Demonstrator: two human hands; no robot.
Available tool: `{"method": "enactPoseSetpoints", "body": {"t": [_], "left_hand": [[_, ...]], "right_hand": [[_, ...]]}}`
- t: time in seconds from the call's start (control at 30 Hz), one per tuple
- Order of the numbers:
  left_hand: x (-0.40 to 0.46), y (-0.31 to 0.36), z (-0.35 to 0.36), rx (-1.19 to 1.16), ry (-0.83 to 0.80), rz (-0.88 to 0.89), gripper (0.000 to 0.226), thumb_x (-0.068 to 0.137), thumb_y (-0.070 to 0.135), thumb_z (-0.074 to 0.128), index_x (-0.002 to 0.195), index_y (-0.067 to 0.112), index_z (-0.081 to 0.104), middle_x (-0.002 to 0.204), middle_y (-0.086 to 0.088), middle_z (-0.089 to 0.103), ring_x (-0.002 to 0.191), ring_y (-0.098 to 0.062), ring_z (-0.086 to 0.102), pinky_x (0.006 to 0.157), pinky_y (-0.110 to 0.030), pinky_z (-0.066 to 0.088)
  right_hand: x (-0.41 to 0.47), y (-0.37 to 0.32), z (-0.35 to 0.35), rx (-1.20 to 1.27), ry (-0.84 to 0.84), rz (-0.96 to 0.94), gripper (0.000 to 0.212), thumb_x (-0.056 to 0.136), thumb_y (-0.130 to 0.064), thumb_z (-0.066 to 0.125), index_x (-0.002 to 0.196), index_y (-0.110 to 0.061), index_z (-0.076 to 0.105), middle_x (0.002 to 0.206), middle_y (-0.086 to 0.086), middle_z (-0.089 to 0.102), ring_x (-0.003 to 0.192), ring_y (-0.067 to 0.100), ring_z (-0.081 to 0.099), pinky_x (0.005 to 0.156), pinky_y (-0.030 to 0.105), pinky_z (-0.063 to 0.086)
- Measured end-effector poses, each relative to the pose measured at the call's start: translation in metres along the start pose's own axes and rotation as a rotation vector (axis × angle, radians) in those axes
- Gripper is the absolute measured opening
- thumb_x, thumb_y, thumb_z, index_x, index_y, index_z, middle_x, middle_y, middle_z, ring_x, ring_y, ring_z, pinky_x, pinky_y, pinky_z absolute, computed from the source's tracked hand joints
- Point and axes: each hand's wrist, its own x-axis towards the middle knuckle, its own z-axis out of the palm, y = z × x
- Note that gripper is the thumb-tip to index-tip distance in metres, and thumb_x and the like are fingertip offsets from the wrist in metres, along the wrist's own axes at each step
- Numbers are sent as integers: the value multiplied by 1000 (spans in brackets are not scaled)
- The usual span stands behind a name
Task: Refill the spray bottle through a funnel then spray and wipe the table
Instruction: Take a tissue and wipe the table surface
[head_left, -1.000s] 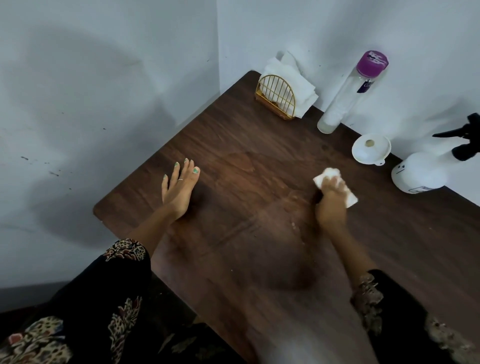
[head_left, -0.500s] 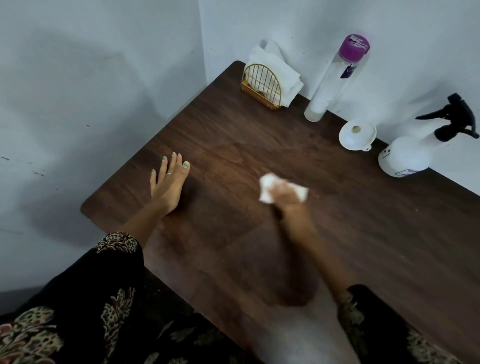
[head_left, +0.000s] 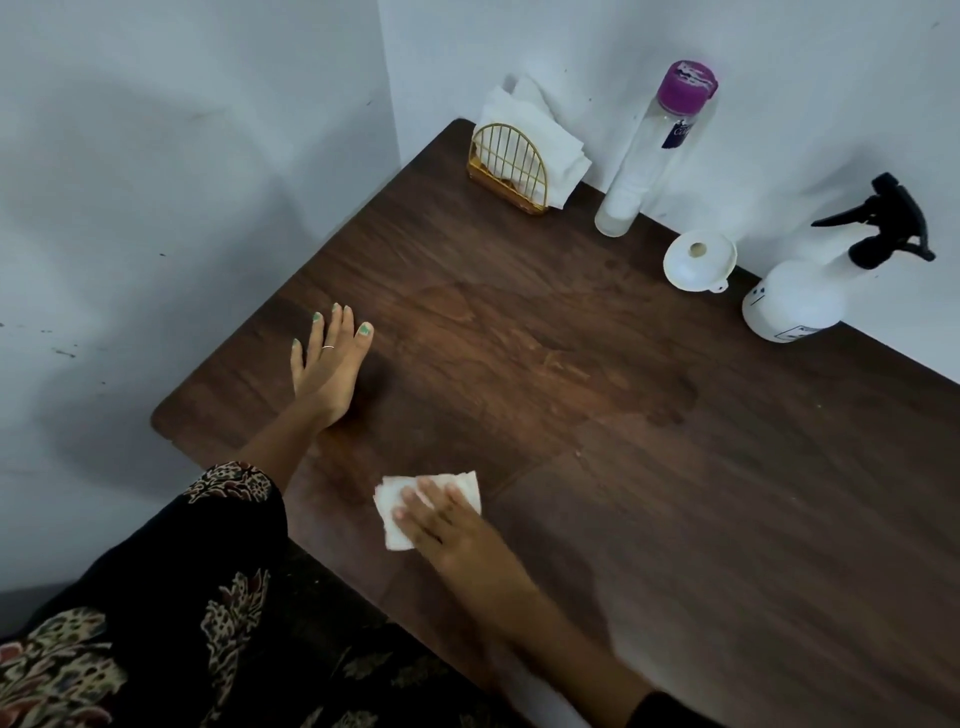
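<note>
My right hand (head_left: 447, 525) presses a folded white tissue (head_left: 395, 501) flat against the dark wooden table (head_left: 649, 467) near its front edge, fingers straight on top of it. My left hand (head_left: 327, 358) rests flat on the table near the left edge, fingers stretched out. The white spray bottle (head_left: 795, 301) with a black trigger head stands at the back right against the wall. Just left of the bottle, a white funnel (head_left: 698, 260) lies on the table. A faint damp patch shows on the wood in the middle.
A tall clear bottle with a purple cap (head_left: 654, 150) stands by the back wall. A gold wire holder with white napkins (head_left: 511, 161) sits in the back corner. Walls close off the table's left and back sides.
My right hand has swept the tissue from the table's middle right toward the front left edge. My left hand has stayed in place.
</note>
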Motion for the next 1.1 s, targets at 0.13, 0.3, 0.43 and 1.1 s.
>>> {"method": "enactPoseSetpoints", "body": {"t": [0.13, 0.3, 0.43, 1.1], "left_hand": [[3, 0, 3, 13, 1, -14, 60, 99, 52, 11, 152, 26, 5, 161, 10, -2, 147, -8, -12, 119, -41, -11], [4, 1, 4, 19, 10, -21, 60, 99, 51, 12, 152, 26, 6, 161, 10, -1, 147, -8, -11, 119, -42, -10], [3, 1, 5, 47, 8, -24, 61, 98, 52, 12, 152, 25, 5, 161, 10, -2, 147, -8, -11, 119, -42, -11], [4, 0, 5, 74, 15, -22, 60, 99, 51, 12, 152, 25, 5, 161, 9, -2, 147, -9, -11, 118, -42, -11]], "right_hand": [[-23, 64, -113, 174, 136, 340, 36, 100, -20, 41, 135, -28, 42, 144, -17, 35, 129, -14, 32, 114, 11, 15], [-73, 173, -161, 91, 258, 1031, 74, 76, 19, 42, 144, -8, 32, 156, 10, 19, 146, 29, 7, 118, 28, 8], [-41, 119, -126, -8, 241, 963, 47, 93, 1, 45, 139, -11, 44, 146, 9, 39, 139, 20, 28, 116, 41, 18], [-89, 71, -95, 147, 485, 1114, 62, 86, 13, 29, 145, -2, 26, 155, 11, 11, 145, 35, 10, 113, 14, -12]]}}
